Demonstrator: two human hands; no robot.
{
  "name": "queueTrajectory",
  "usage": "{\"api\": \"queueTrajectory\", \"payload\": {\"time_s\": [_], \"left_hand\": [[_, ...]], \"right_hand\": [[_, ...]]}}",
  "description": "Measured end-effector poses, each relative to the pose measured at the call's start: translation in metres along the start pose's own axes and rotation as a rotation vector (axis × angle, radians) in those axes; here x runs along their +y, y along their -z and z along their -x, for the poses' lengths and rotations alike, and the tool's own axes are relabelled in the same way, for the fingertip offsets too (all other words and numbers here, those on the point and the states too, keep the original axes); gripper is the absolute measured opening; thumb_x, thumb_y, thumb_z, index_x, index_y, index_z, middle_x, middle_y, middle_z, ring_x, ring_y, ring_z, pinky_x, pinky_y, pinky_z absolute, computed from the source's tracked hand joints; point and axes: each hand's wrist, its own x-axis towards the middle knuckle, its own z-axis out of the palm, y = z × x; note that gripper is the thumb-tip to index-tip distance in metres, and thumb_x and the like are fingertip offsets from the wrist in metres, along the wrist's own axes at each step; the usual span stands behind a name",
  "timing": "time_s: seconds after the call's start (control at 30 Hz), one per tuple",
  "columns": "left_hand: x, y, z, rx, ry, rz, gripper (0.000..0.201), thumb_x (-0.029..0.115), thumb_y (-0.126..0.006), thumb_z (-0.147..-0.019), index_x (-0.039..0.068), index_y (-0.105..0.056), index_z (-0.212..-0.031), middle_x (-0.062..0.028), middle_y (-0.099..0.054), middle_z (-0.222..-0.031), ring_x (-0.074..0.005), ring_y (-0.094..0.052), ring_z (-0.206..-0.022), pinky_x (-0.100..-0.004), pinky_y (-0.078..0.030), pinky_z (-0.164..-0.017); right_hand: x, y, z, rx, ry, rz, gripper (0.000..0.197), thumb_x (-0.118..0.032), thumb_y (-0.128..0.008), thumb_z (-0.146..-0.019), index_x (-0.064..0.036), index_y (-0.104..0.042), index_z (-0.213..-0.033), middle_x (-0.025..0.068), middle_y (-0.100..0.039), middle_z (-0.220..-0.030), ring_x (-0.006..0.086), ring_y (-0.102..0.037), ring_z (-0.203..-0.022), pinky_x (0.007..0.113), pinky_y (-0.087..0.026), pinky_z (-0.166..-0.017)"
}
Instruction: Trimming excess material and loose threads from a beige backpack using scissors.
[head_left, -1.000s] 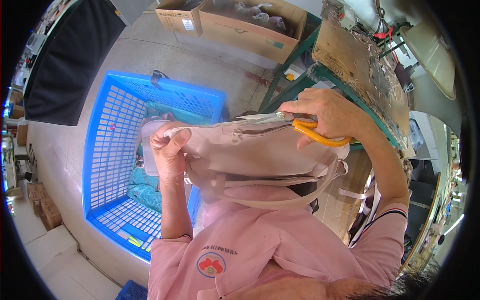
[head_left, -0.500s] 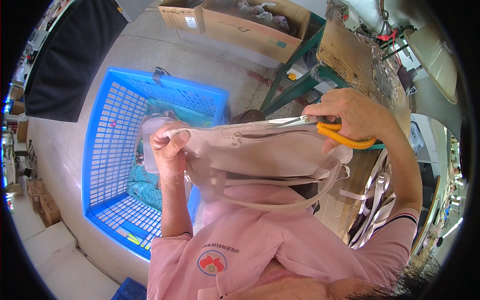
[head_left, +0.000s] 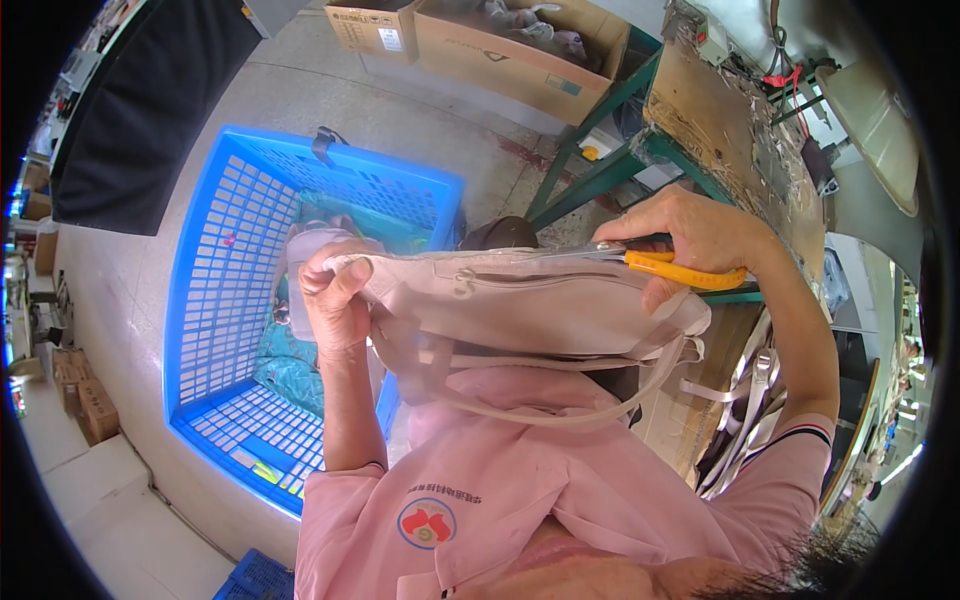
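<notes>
A pale beige bag (head_left: 540,310) with a zip along its upper edge stretches across in front of my chest. Its strap loops down over my shirt. My left hand (head_left: 337,290) is closed on the bag's left upper corner, thumb on top. Held in my right hand (head_left: 690,240) is a pair of scissors (head_left: 690,272) with orange handles. Their blades point left and lie along the bag's upper edge, near the right end of the zip. A small zip pull (head_left: 464,282) shows left of the blade tips.
Left of the bag stands a blue plastic crate (head_left: 190,300) with teal and lilac fabric pieces inside. A worn wooden table (head_left: 720,130) on green legs is at the far right. Cardboard boxes (head_left: 510,50) stand at the back. More pale straps (head_left: 745,400) hang at right.
The scissor blades have moved closer together and lie flatter along the bag's edge. My right hand has shifted slightly left. My left hand keeps its grip.
</notes>
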Motion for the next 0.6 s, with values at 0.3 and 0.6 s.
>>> {"api": "queueTrajectory", "payload": {"time_s": [0.3, 0.6], "left_hand": [[0.000, -0.001, 0.002, 0.003, -0.035, -0.005, 0.020, 0.008, -0.072, -0.061, -0.001, -0.063, -0.076, -0.0053, -0.058, -0.071, -0.0133, -0.052, -0.065, -0.0256, -0.042, -0.064], [0.001, 0.001, 0.005, 0.025, -0.042, -0.019, 0.021, 0.009, -0.072, -0.060, -0.001, -0.063, -0.077, -0.0048, -0.058, -0.071, -0.0130, -0.052, -0.067, -0.0257, -0.041, -0.065]], "right_hand": [[-0.009, -0.005, -0.001, 0.077, -0.007, 0.302, 0.062, -0.041, -0.075, -0.056, -0.0070, -0.057, -0.105, 0.0103, -0.058, -0.074, 0.0267, -0.055, -0.070, 0.034, -0.042, -0.062], [-0.005, -0.002, 0.001, 0.173, 0.051, 0.268, 0.064, -0.030, -0.080, -0.048, -0.0089, -0.057, -0.104, 0.0053, -0.049, -0.065, 0.0212, -0.047, -0.062, 0.032, -0.037, -0.057]]}}
